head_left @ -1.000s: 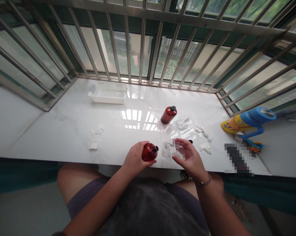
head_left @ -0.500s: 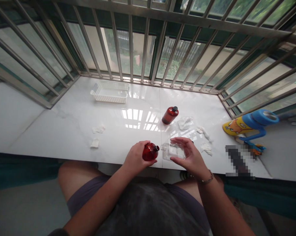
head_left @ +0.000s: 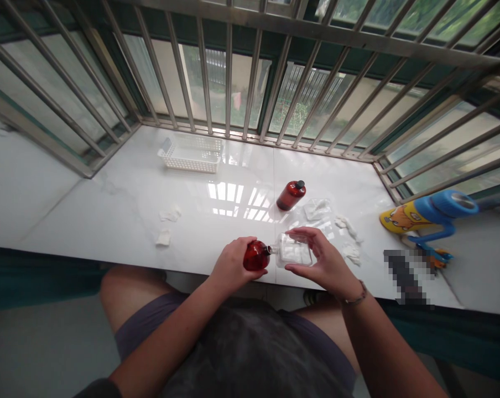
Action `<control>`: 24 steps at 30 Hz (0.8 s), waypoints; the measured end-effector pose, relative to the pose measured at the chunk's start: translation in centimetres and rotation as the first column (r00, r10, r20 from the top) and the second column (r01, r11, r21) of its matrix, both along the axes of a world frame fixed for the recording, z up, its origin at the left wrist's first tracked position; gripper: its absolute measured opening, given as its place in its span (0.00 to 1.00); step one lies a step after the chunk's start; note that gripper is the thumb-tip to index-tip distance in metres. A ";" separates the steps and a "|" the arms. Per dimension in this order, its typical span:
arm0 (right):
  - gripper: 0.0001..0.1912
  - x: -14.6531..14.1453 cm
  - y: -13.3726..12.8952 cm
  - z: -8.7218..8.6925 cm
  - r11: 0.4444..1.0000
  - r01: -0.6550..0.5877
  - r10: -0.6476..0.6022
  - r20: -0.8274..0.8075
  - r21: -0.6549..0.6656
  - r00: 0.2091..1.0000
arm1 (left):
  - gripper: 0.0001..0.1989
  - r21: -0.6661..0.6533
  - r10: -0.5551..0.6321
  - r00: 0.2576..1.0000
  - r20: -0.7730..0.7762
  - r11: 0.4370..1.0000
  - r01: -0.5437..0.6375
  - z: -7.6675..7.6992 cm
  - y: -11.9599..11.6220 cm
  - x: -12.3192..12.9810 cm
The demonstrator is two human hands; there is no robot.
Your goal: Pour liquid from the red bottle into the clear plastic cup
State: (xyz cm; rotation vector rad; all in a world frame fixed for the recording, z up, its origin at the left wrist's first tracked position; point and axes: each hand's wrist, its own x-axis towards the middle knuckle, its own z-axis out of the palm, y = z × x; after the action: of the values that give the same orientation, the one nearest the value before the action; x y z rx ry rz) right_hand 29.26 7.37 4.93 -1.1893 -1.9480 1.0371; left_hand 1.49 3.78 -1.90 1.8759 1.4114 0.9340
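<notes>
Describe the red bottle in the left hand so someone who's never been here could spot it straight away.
Start at the white counter below the window bars, then drop to its near edge. There the left hand holds the red bottle, its neck pointing towards the clear container in the right hand. Unlike the similar black-capped bottle farther back, this one is held.

The capped bottle (head_left: pixel 290 198) is deep red, its cap (head_left: pixel 300 184) black. On its near side, the round bottle (head_left: pixel 255 256) is translucent red with a dark neck (head_left: pixel 268 250), the square bottle (head_left: pixel 295 252) clear. Left of the capped bottle, the basket (head_left: pixel 192 164) is white, patterned with small holes; right of it, the flask (head_left: pixel 411 215) is yellow with an orange cartoon (head_left: pixel 400 218) and a blue lid (head_left: pixel 449 204). The surface (head_left: pixel 125 221) is white, faintly veined grey.
</notes>
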 end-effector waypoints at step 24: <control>0.41 0.2 2.0 4.3 0.978 -0.201 0.179 0.272 0.056 0.945 | 0.43 -0.049 -0.126 0.992 0.032 0.991 0.127 0.7 0.9 -0.9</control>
State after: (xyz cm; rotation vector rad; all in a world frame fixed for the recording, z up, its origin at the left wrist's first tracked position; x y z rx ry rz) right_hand 29.51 9.35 9.28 -1.1600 -2.3309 0.9177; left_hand 0.55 4.64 -1.18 1.8832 1.2715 0.8521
